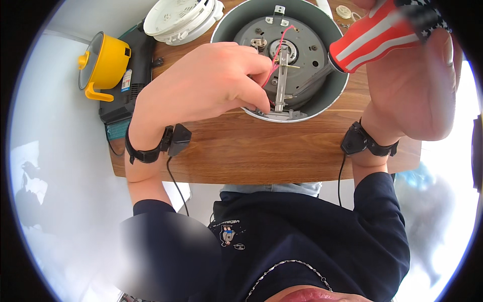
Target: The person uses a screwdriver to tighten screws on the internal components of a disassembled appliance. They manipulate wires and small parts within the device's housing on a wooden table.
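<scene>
My left hand (216, 80) reaches into a round grey metal housing (332, 85), fingers curled at the lower end of a metal bracket (282, 83) beside pink wires (285, 35); what the fingertips hold is hidden. The bracket crosses a grey inner plate (309, 45) with small metal fittings. My right hand (412, 95) grips a tool (372, 35) with a red-and-white striped, star-patterned handle; its metal shaft angles down-left into the housing toward the bracket's lower end, where the tip is hard to make out.
White plastic parts (178, 17) sit at the back left. A yellow pot (108, 65) stands on a black appliance (131, 100) over a green mat (116, 131). Small loose parts (343, 12) lie at the back right. The wooden table's front edge (261, 178) is near my body.
</scene>
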Action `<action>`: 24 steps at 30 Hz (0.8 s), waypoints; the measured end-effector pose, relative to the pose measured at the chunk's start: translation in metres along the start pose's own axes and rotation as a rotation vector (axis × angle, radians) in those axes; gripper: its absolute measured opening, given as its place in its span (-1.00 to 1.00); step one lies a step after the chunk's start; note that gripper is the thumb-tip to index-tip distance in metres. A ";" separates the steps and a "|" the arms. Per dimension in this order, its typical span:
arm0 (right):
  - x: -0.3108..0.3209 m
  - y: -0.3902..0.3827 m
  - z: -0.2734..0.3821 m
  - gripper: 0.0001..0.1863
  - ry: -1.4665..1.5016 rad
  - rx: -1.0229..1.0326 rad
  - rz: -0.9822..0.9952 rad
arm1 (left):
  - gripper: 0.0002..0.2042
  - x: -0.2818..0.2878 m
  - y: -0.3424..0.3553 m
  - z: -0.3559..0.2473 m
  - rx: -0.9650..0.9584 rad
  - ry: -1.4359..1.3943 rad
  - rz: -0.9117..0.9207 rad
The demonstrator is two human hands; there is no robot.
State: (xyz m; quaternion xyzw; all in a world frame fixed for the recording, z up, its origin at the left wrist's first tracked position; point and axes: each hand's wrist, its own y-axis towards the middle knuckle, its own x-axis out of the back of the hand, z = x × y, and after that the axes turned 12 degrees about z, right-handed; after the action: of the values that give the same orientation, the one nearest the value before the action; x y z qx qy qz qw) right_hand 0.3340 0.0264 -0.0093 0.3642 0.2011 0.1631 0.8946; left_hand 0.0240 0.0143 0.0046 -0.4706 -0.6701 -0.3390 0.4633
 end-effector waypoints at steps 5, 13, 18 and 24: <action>0.001 0.006 0.004 -0.50 0.199 -0.053 0.091 | -0.84 0.001 0.003 0.002 -0.050 0.040 0.072; -0.001 0.000 -0.004 -0.50 0.047 -0.042 -0.035 | -0.86 -0.001 0.007 0.002 -0.124 0.145 0.091; -0.003 0.002 -0.009 -0.50 0.039 -0.047 -0.038 | -0.84 -0.002 0.006 0.004 -0.151 0.147 0.081; -0.005 0.001 -0.011 -0.49 0.030 -0.041 -0.040 | -0.82 -0.003 0.005 0.005 -0.150 0.103 0.102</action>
State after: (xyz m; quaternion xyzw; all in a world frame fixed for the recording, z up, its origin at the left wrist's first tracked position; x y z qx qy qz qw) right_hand 0.3245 0.0318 -0.0146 0.3392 0.2183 0.1546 0.9019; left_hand 0.0274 0.0194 0.0006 -0.5192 -0.5934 -0.3881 0.4772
